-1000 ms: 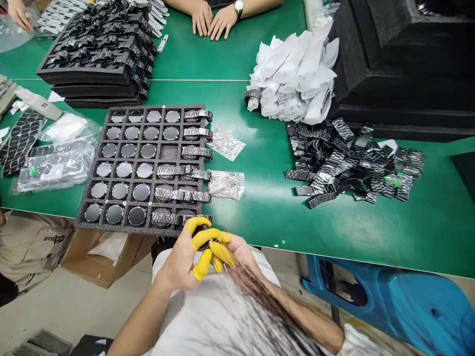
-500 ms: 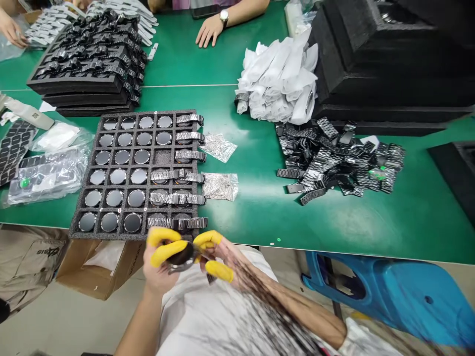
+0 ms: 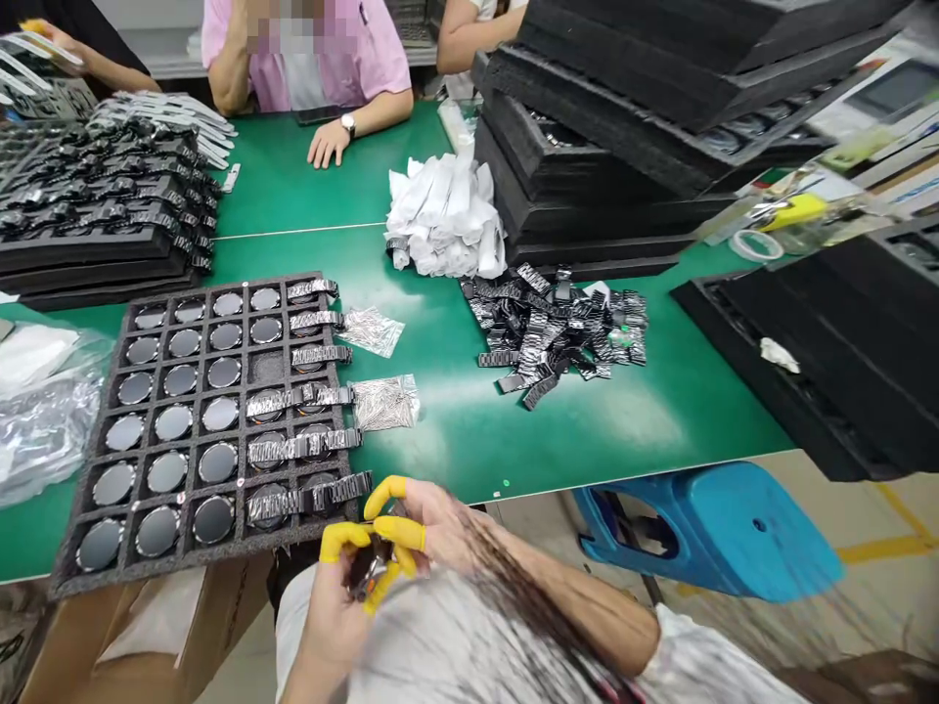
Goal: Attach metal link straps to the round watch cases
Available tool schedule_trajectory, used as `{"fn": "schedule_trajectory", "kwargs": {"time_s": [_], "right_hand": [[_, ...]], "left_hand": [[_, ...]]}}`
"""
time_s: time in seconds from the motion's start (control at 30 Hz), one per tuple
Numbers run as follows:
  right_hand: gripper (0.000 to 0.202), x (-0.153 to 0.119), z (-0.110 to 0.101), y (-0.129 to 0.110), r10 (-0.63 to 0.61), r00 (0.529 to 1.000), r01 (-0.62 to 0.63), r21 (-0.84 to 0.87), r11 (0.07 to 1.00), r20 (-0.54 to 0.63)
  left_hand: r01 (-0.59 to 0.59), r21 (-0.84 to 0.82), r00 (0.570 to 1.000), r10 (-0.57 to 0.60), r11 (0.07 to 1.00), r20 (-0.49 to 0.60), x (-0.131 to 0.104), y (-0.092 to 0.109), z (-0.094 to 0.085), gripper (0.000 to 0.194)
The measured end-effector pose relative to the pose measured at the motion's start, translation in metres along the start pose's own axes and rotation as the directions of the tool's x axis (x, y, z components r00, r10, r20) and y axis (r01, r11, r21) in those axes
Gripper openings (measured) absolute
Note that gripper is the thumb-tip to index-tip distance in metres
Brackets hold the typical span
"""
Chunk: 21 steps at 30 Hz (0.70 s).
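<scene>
Yellow finger cots cover the fingertips of both my hands, held close together in front of my body at the table's edge. My left hand [image 3: 338,596] is closed around a watch case [image 3: 365,575], which is partly hidden by the fingers. My right hand [image 3: 422,528] pinches at the top of the watch; what its fingers hold is too small and covered to make out. Just beyond lies a grey foam tray [image 3: 187,559] with round watch cases [image 3: 157,529] in its cells. Metal bands [image 3: 275,504] lie across several cells on its right side.
Bags of small metal pins [image 3: 385,403] lie right of the tray. Farther right are a pile of black metal bands [image 3: 550,328], white wrapped bundles [image 3: 444,215] and stacked black foam trays [image 3: 587,210]. A blue stool [image 3: 763,533] stands below. A co-worker's hand [image 3: 329,145] rests opposite.
The view has swung up and to the right, so the tray appears lower and further left. The watch has turned in my left hand: its dark face no longer shows. My hands remain together.
</scene>
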State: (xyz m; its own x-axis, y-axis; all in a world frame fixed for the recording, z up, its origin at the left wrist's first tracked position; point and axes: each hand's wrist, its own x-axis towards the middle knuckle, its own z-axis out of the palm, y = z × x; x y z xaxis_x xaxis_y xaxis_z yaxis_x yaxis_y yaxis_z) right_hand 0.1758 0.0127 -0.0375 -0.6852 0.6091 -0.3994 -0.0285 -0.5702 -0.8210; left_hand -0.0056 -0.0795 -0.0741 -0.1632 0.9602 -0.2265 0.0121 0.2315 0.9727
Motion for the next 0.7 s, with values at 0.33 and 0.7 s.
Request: {"fn": "schedule_trajectory", "kwargs": {"time_s": [0.33, 0.7], "right_hand": [[0.013, 0.044, -0.093, -0.012, -0.391, 0.702, -0.272, -0.731, 0.626, -0.596], [0.006, 0.031, -0.111, -0.006, -0.354, 0.750, -0.183, -0.689, 0.701, -0.559]], "left_hand": [[0.375, -0.412, 0.904, -0.425, 0.831, -0.035, -0.002, 0.007, 0.001, 0.078], [0.218, -0.171, 0.968, -0.235, 0.961, -0.090, 0.003, 0.022, -0.011, 0.055]]}}
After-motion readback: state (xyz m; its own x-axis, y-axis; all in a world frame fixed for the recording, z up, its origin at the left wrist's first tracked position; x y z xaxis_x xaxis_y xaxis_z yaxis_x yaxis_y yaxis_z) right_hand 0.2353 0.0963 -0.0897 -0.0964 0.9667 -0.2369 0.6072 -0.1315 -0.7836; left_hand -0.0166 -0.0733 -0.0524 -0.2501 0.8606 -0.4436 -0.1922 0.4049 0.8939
